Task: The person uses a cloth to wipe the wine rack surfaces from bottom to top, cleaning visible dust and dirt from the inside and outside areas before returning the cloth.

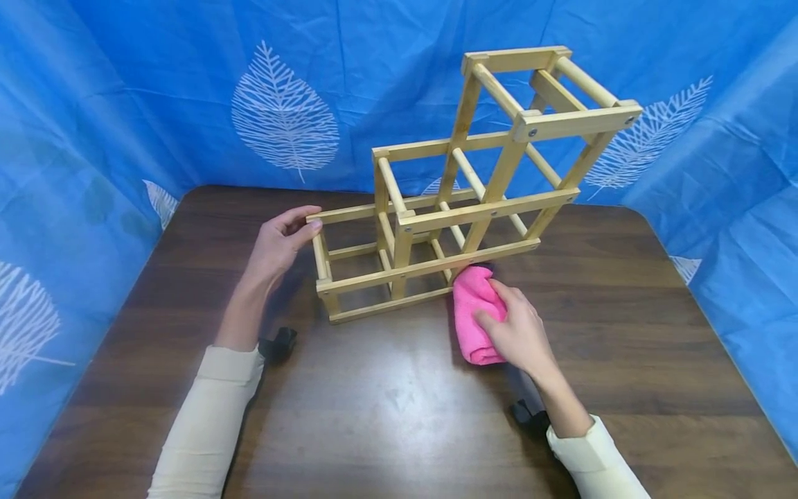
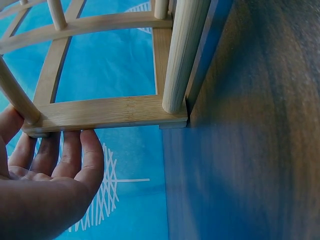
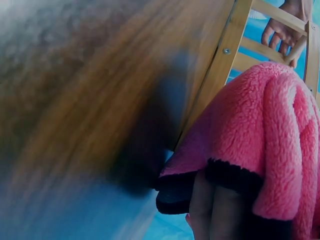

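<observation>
A light wooden stepped rack [image 1: 461,215], built of slats and round dowels, stands on the table in the head view. At the rack's low left end my left hand [image 1: 277,242] grips the upper corner. In the left wrist view its fingers [image 2: 91,155] curl under the end slat [image 2: 110,112], with the thumb by a dowel. My right hand [image 1: 522,329] holds a folded pink cloth [image 1: 475,305] at the rack's lower front rail. Seen from the right wrist, the cloth [image 3: 250,125] is fluffy with black edging and hides most of that hand.
The brown wood-grain table [image 1: 386,423] has rounded far corners. Blue curtains [image 1: 386,83] with white leaf prints hang behind it and along both sides. Black wrist-camera mounts [image 1: 283,343] stick out near both cuffs.
</observation>
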Action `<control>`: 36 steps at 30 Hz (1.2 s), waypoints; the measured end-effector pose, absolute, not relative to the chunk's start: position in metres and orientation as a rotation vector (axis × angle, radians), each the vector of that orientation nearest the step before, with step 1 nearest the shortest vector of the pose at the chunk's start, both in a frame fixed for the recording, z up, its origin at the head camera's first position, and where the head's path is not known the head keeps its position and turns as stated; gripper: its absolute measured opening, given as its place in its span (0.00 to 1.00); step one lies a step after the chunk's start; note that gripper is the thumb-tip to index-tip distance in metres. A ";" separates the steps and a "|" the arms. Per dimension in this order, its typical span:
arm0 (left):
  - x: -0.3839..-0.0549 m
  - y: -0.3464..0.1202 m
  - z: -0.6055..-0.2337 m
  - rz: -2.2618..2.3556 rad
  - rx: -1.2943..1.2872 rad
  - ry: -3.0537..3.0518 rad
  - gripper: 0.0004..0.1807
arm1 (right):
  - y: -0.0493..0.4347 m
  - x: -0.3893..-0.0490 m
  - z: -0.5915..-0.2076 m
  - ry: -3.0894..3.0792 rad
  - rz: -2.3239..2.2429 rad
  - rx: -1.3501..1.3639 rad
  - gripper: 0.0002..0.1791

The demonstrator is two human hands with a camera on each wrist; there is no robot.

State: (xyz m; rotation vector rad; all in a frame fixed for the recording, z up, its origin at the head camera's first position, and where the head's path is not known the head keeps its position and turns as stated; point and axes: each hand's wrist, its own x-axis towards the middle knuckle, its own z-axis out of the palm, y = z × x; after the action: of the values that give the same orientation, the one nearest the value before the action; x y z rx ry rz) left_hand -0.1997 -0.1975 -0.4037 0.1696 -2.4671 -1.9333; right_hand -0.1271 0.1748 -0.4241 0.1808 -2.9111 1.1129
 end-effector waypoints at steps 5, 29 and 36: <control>-0.201 -0.196 -0.403 -1.953 0.179 -2.460 0.24 | 0.179 -0.131 -0.423 -2.900 1.182 0.154 0.31; -0.204 -0.196 -0.404 -1.993 0.155 -2.425 0.23 | 0.180 -0.134 -0.426 -2.867 1.437 0.108 0.34; -0.203 -0.197 -0.404 -1.984 0.182 -2.433 0.23 | 0.181 -0.137 -0.427 -2.897 1.393 0.133 0.34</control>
State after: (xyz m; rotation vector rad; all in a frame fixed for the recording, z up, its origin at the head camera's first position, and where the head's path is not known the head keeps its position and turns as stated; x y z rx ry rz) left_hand -0.2032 -0.1972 -0.4041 0.1825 -2.4331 -1.9842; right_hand -0.1366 0.1807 -0.4269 0.1328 -2.8970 1.3928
